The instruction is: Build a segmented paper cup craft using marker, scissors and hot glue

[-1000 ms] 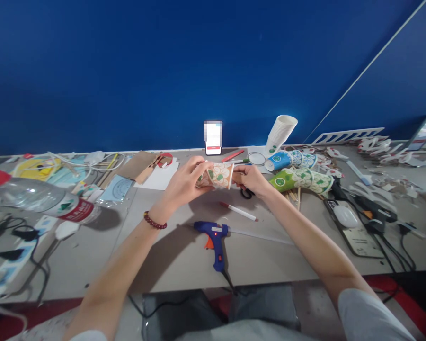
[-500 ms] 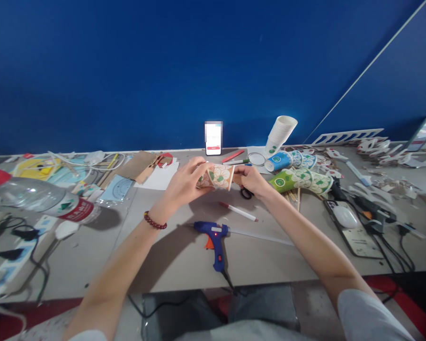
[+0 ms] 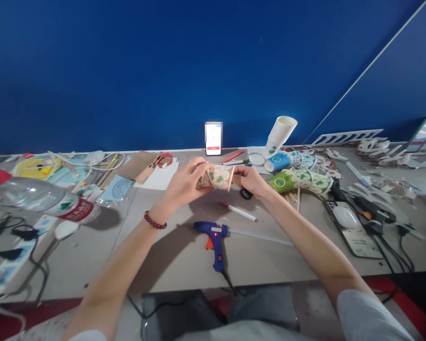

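My left hand [image 3: 188, 182] is wrapped round a paper cup [image 3: 220, 177] printed with an orange and green pattern, which lies sideways with its rim to the right. A crease or joint crosses the cup near my fingers; I cannot tell if it is one cup or two. Close to the rim, my right hand [image 3: 250, 180] is closed in a pinch. What its fingers hold is mostly hidden; a small brownish bit shows by the rim. Below the hands lie a white marker with red ends [image 3: 239, 211] and a blue glue gun [image 3: 215, 241], its small red light on. Black-handled scissors [image 3: 246, 193] sit under my right hand.
Green patterned cups [image 3: 301, 182], blue ones [image 3: 280, 161] and a leaning stack of white cups [image 3: 282, 132] are at the right. A lit phone [image 3: 213, 138] stands against the wall. A plastic bottle [image 3: 49, 196] and power strip [image 3: 24, 255] occupy the left; another phone [image 3: 353, 232] lies right.
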{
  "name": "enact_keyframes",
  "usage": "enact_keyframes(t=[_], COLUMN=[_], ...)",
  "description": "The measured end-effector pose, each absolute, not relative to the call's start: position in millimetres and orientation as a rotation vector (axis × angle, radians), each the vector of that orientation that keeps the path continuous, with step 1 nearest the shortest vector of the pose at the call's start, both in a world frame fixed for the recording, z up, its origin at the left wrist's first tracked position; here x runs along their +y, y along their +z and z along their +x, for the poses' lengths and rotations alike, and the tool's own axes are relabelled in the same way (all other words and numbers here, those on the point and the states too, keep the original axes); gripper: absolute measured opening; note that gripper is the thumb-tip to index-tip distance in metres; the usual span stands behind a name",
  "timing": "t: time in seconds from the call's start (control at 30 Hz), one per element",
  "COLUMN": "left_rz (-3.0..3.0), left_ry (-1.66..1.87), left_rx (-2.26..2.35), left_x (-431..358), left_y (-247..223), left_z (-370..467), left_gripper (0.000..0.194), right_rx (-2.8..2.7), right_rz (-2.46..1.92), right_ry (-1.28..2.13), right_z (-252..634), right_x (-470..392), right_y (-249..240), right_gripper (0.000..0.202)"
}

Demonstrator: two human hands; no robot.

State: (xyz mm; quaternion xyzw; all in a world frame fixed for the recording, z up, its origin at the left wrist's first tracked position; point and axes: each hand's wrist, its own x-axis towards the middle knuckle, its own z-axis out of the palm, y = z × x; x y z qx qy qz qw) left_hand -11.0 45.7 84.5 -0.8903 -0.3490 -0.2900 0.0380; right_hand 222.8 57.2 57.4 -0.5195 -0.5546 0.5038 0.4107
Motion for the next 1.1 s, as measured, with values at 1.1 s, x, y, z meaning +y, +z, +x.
enact_keyframes(t=[1.1], left_rz=[-2.742], left_ry=[-0.918], left_rx=[-1.068], left_x=[45.1], left_y=[85.2], left_z=[-11.3], left_gripper=[0.049], right_rx=[-1.432], right_rz=[-1.282], right_ry=[1.233], right_z=[222.0], right_x=[53.3], right_y=[61.0], right_gripper=[0.025])
